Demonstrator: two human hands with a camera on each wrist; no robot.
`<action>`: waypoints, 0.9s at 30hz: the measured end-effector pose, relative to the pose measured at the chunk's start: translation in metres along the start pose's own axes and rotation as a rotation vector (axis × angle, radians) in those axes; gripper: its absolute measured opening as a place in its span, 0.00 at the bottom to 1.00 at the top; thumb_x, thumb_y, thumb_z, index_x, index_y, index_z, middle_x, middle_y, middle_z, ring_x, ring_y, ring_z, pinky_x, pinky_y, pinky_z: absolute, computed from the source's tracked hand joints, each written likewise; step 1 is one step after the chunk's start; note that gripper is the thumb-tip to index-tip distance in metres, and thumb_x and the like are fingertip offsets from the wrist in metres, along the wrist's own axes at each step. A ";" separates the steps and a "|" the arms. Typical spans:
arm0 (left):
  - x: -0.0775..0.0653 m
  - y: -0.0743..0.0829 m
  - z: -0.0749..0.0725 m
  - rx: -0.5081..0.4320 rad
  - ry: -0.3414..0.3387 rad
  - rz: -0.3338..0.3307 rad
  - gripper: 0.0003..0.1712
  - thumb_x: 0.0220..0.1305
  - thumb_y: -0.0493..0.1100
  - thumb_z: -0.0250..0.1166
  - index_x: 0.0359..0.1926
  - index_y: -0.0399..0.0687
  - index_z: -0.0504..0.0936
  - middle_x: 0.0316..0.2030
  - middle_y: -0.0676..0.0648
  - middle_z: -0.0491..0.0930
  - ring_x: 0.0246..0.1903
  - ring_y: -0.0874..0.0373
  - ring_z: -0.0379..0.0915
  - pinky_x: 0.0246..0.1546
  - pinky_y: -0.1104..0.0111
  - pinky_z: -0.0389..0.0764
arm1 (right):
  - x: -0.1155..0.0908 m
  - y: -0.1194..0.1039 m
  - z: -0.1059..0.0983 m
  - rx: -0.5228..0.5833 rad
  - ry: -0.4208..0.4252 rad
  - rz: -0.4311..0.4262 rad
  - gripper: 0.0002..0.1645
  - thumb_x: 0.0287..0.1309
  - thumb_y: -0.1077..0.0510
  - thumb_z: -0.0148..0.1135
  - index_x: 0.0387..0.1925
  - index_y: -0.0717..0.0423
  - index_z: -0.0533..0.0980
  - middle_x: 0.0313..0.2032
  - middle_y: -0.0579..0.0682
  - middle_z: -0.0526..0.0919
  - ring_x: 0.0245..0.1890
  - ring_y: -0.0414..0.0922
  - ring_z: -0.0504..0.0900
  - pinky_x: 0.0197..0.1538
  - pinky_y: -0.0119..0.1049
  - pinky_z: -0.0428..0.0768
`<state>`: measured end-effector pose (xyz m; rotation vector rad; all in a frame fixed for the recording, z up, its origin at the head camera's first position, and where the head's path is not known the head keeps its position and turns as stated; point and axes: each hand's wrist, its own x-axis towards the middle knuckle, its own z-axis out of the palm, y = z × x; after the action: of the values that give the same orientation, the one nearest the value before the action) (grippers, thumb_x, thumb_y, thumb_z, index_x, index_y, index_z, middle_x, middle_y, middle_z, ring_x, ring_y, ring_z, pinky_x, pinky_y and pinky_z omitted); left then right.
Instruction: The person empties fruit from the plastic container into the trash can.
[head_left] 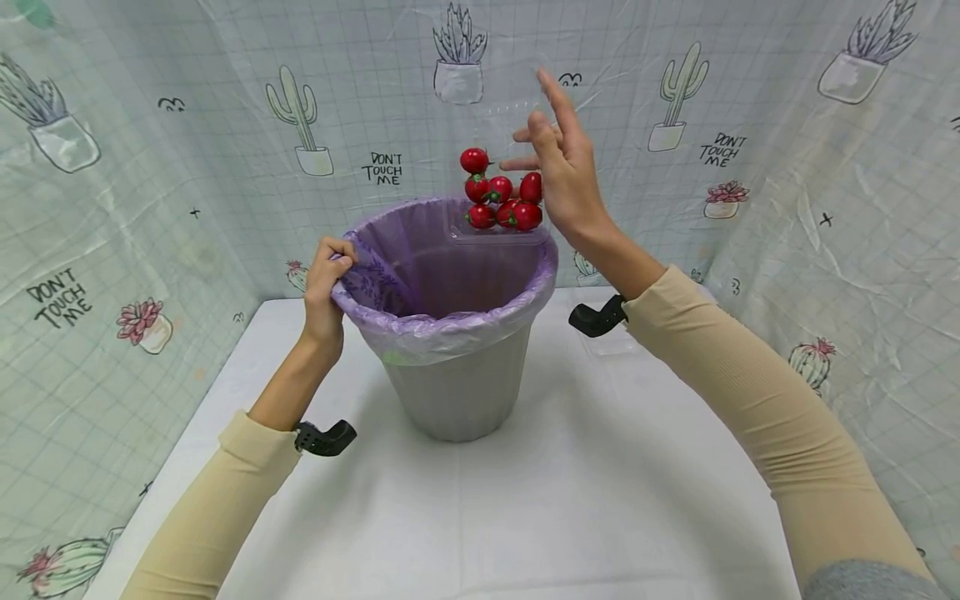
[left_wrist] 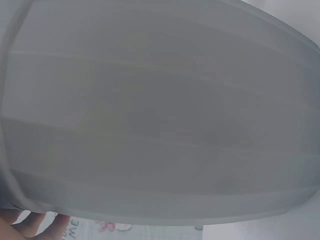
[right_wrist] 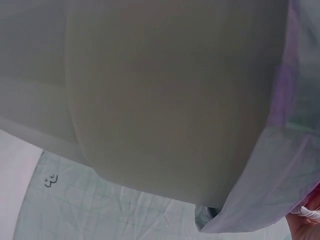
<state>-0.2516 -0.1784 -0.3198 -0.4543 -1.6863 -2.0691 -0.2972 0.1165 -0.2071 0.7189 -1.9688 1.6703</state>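
A light grey trash bin (head_left: 459,392), lined with a purple plastic bag (head_left: 442,329) folded over its rim, stands on the table. My left hand (head_left: 326,279) grips the bin's rim and the bag at the left, fingers over the edge. At the right, above the rim, my right hand (head_left: 566,167) holds a clear plastic box (head_left: 495,239) by its side, some fingers behind it. Several red cherry tomatoes (head_left: 501,190) with green stalks are bunched in the tilted box. Bin wall (left_wrist: 160,110) fills the left wrist view; in the right wrist view the bag (right_wrist: 272,185) partly hides the right hand.
A flat clear plastic piece (head_left: 611,342) lies on the white table (head_left: 600,500), right of the bin and partly behind the right forearm. A curtain (head_left: 510,50) printed with cacti surrounds the table at the back and both sides.
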 end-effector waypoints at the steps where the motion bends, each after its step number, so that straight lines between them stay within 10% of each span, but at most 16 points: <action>1: 0.000 0.000 0.000 0.000 0.000 -0.001 0.08 0.65 0.42 0.48 0.34 0.55 0.74 0.35 0.55 0.70 0.33 0.62 0.64 0.33 0.73 0.66 | 0.000 0.000 0.000 -0.009 -0.002 -0.002 0.34 0.80 0.51 0.43 0.82 0.40 0.53 0.77 0.41 0.60 0.46 0.58 0.89 0.64 0.41 0.77; 11: 0.000 0.000 0.001 0.002 0.001 -0.004 0.09 0.65 0.42 0.47 0.34 0.55 0.74 0.35 0.54 0.70 0.33 0.62 0.64 0.33 0.72 0.66 | -0.002 0.001 -0.004 -0.055 -0.006 -0.016 0.34 0.80 0.50 0.43 0.82 0.38 0.52 0.73 0.45 0.67 0.47 0.57 0.89 0.48 0.35 0.78; 17: 0.000 0.000 0.001 0.001 0.000 -0.004 0.08 0.65 0.42 0.47 0.34 0.55 0.74 0.36 0.53 0.70 0.34 0.61 0.64 0.34 0.72 0.66 | -0.002 0.003 -0.004 -0.047 -0.008 -0.029 0.34 0.80 0.52 0.44 0.82 0.39 0.52 0.62 0.57 0.75 0.47 0.57 0.90 0.57 0.40 0.81; 21: 0.000 0.000 0.001 -0.001 0.000 0.000 0.08 0.65 0.42 0.48 0.34 0.55 0.74 0.36 0.54 0.70 0.34 0.61 0.64 0.35 0.72 0.66 | -0.003 0.003 -0.004 -0.042 -0.013 -0.034 0.34 0.80 0.52 0.44 0.82 0.39 0.52 0.71 0.49 0.69 0.47 0.57 0.89 0.59 0.42 0.80; 27: 0.000 0.000 0.001 -0.004 0.004 0.000 0.09 0.64 0.42 0.47 0.33 0.55 0.74 0.35 0.55 0.70 0.34 0.61 0.64 0.35 0.72 0.66 | -0.003 0.004 -0.004 0.002 -0.019 -0.004 0.35 0.80 0.51 0.45 0.82 0.36 0.52 0.68 0.51 0.71 0.46 0.55 0.89 0.44 0.41 0.88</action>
<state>-0.2520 -0.1777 -0.3198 -0.4519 -1.6799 -2.0726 -0.2975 0.1210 -0.2119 0.7407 -1.9781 1.6690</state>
